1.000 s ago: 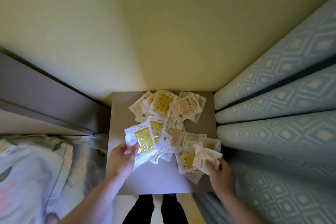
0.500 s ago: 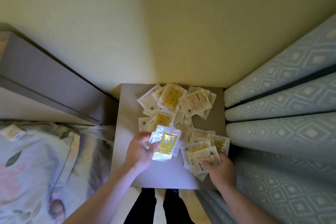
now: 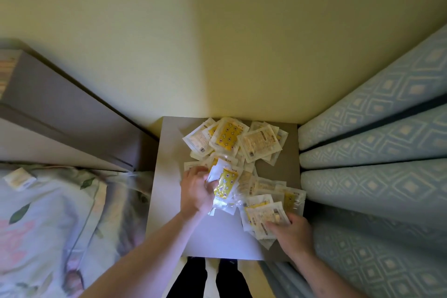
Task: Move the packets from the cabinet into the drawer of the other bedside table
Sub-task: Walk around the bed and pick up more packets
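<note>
No legible text anywhere. Print on the packets too small and blurred to read: dark marks along the top edge of the yellow packet, faint lines plus a small dark barcode-like block on the pale packet, similar block on the packet beside it. Yellow packet in the left hand shows only round cartoon-like icons, no readable characters. Packet under the right hand blurred, a dark strip at one edge, unreadable. Stray packet on the bed likewise blurred. No numbers, brands or signs made out elsewhere.
</note>
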A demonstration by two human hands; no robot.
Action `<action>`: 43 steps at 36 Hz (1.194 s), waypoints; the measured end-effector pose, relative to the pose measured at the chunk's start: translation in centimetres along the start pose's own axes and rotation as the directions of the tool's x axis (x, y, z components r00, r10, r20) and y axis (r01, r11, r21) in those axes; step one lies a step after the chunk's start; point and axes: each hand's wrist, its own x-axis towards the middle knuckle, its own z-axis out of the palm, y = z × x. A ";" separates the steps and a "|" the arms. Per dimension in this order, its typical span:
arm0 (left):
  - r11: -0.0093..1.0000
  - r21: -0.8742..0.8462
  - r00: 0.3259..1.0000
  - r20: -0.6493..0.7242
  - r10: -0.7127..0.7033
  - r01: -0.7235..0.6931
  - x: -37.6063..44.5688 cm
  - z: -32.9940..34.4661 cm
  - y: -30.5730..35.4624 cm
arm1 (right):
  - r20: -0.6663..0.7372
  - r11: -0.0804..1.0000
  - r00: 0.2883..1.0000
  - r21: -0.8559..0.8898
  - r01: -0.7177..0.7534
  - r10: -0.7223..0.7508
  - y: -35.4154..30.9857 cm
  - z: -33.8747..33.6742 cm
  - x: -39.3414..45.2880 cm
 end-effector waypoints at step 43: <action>0.943 -0.245 0.973 0.103 -0.207 0.227 -16.0 -16.4 4.8 | 0.117 0.956 0.962 -0.133 0.260 -0.245 -8.5 -6.6 -14.3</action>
